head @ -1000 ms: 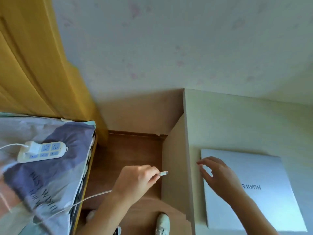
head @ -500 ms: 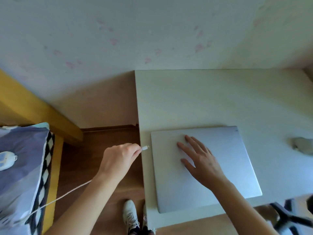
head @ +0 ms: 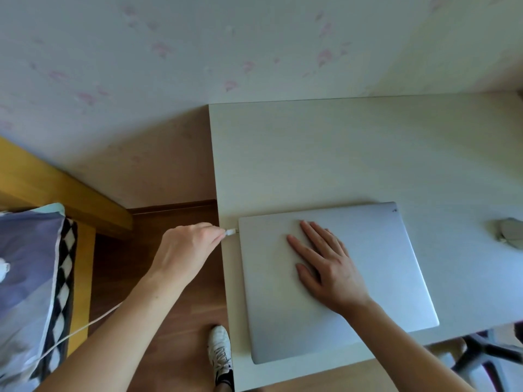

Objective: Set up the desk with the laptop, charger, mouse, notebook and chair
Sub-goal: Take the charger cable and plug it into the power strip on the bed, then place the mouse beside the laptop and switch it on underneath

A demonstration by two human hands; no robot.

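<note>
A closed silver laptop (head: 390,267) lies on the white desk (head: 339,154), near its front left corner. My right hand (head: 325,267) rests flat on the lid, fingers spread. My left hand (head: 189,250) pinches the white charger plug (head: 229,232), whose tip is at the laptop's left edge. The white charger cable (head: 73,332) trails back under my left arm toward the bed. A grey mouse (head: 509,232) sits on the desk at the far right. Part of the chair base (head: 486,352) shows below the desk's front edge.
A bed with a yellow wooden frame (head: 56,193) and a blue patterned pillow (head: 25,278) stands to the left. Brown wood floor (head: 175,329) runs between bed and desk. My white shoe (head: 219,352) is by the desk's corner. A wall with pink marks is behind.
The view has swung right from the bed to the desk. My left hand brought the plug up to the laptop's left edge. My right hand settled flat on the lid.
</note>
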